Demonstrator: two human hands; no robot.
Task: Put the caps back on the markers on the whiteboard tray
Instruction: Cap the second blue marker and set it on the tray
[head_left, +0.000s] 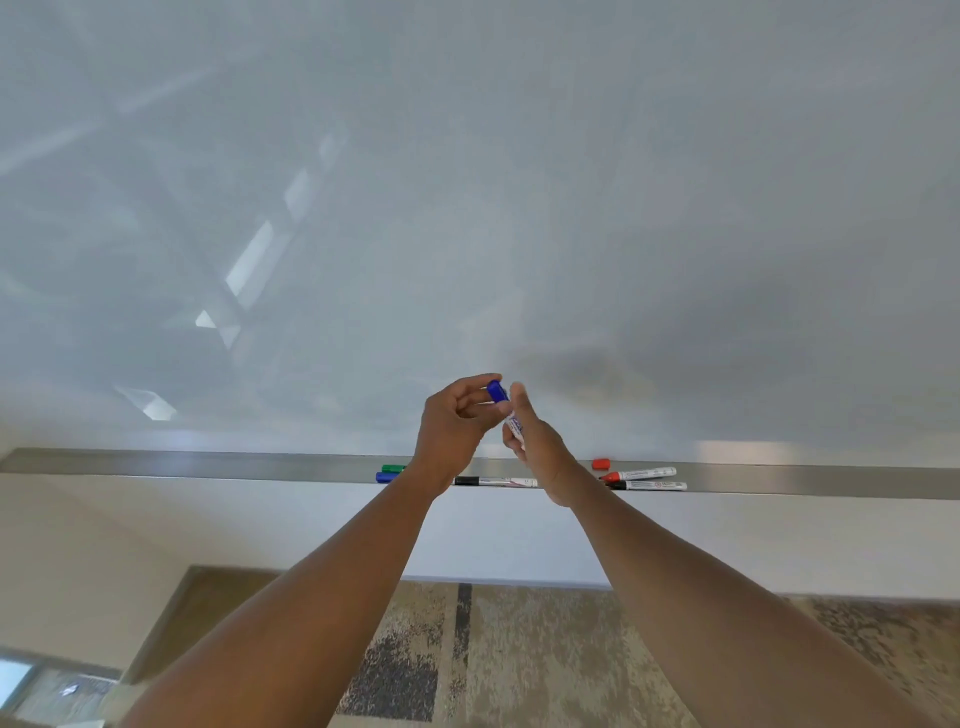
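My left hand (453, 422) pinches a blue cap (497, 391) above the metal whiteboard tray (208, 464). My right hand (535, 441) grips a white marker (515, 425) upright, its top end touching the blue cap. On the tray lie a green marker (393, 468) and a blue marker (385, 477) at the left, a black-capped marker (493, 481) in the middle, and at the right a loose red cap (601, 463), an uncapped red marker (640, 474) and a black-tipped marker (649, 486).
The whiteboard (467, 208) fills the upper view with window reflections. Below the tray is a pale wall, then patterned carpet (519, 649).
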